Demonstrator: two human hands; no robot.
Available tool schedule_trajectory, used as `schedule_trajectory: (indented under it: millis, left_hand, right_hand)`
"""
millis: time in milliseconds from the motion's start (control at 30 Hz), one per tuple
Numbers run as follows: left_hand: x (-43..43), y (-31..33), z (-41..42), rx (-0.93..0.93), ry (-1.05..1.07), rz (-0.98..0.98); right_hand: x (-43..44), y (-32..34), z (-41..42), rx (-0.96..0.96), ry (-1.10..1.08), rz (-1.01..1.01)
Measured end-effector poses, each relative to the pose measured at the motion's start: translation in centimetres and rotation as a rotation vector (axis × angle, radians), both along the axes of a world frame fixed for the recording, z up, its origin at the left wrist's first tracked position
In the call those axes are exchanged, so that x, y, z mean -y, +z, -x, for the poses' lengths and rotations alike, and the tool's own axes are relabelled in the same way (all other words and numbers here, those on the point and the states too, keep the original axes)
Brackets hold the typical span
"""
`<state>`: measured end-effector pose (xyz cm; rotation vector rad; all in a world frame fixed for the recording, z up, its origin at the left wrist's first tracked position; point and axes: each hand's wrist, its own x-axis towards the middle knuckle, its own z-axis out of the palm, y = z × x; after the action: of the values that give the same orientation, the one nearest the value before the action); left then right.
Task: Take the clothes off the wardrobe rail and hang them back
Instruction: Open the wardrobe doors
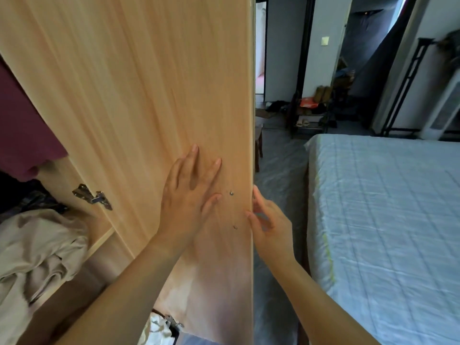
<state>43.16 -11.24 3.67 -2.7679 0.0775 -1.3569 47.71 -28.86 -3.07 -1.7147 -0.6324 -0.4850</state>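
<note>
A light wooden wardrobe door [139, 95] stands ajar and fills the middle of the view. My left hand [189, 195] lies flat on its inner face with straight fingers, beside two small screws. My right hand [267, 227] is at the door's free edge, its fingers around that edge. Inside the wardrobe at the left hangs a maroon garment [22, 130]. Below it lies a crumpled beige garment [37, 250] with dark clothes behind. The rail is hidden.
A metal hinge [93, 196] joins the door to the wardrobe frame. A bed with a pale blue quilt [388, 220] stands close on the right, with a narrow strip of floor [278, 170] between. A shoe rack [308, 115] stands by the far doorway.
</note>
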Motion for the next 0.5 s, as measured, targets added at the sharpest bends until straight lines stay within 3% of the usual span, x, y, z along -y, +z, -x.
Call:
schedule_trajectory:
  millis: [300, 500]
  left_hand:
    - [-1.5, -1.3, -1.1, 0.029, -0.057, -0.021]
    - [-0.3, -0.9, 1.0, -0.092, -0.019, 0.050]
  right_hand:
    - [-0.9, -0.9, 0.1, 0.039, -0.065, 0.017]
    - [0.3, -1.1, 0.6, -0.026, 0.023, 0.148]
